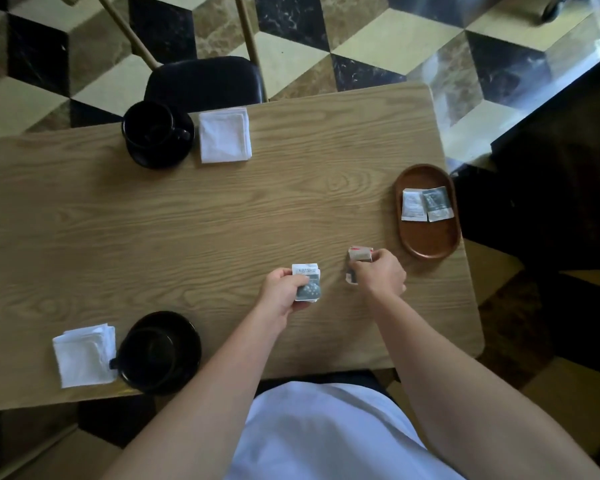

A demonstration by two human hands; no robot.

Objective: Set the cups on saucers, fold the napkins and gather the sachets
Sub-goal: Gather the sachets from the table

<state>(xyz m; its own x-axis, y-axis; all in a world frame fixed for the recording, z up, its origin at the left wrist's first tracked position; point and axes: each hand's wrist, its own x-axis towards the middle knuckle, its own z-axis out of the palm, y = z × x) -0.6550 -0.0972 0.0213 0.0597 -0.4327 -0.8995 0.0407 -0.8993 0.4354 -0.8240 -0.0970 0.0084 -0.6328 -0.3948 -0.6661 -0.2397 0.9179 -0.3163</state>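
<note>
My left hand (pixel 284 289) grips a white and grey sachet (pixel 308 284) just above the wooden table (pixel 187 220). My right hand (pixel 380 276) pinches a brown sachet with red print (pixel 360 253), and a second small sachet (pixel 351 277) shows under its fingers. An oval brown tray (pixel 430 244) at the right edge holds two sachets (pixel 426 204). A black cup sits on a black saucer (pixel 158 138) at the far side beside a folded white napkin (pixel 225 136). Another black cup on a saucer (pixel 160 353) stands near me, next to a folded napkin (pixel 84 356).
A black chair seat (pixel 205 79) is tucked at the table's far edge. A dark counter or cabinet (pixel 551 168) stands close to the right of the table. The floor is patterned tile.
</note>
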